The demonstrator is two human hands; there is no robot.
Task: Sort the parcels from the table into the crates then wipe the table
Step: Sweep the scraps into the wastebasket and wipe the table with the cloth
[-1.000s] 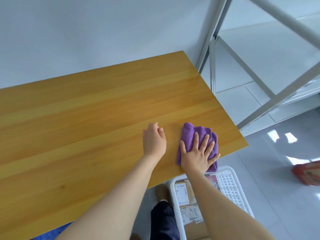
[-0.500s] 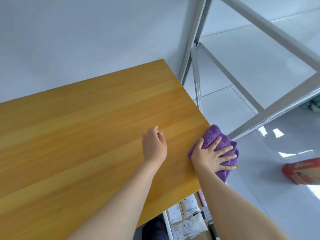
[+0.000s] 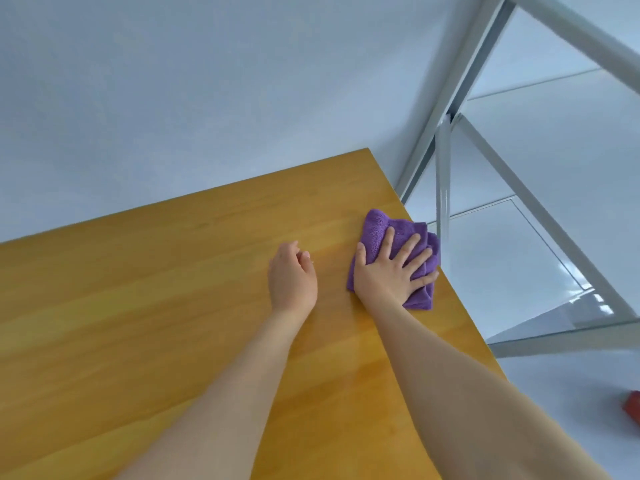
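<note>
- Head view: right hand (image 3: 389, 277) lies flat, fingers spread, pressing the purple cloth (image 3: 375, 228) right of frame centre, against the right edge of the table (image 3: 156, 306).
- Left hand (image 3: 292, 277) rests on the table near the cloth, fingers loosely curled, holding nothing.
- Hands sit apart.

A folded purple cloth (image 3: 379, 227) lies flat on the wooden table (image 3: 166, 306), beside its right edge.

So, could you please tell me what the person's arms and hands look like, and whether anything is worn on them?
Both arms are bare as far up as the frame shows: no sleeve covers the left forearm or the right forearm. The left hand and right hand wear no gloves, and no watch, bracelet or ring shows on the wrists or fingers.
</note>
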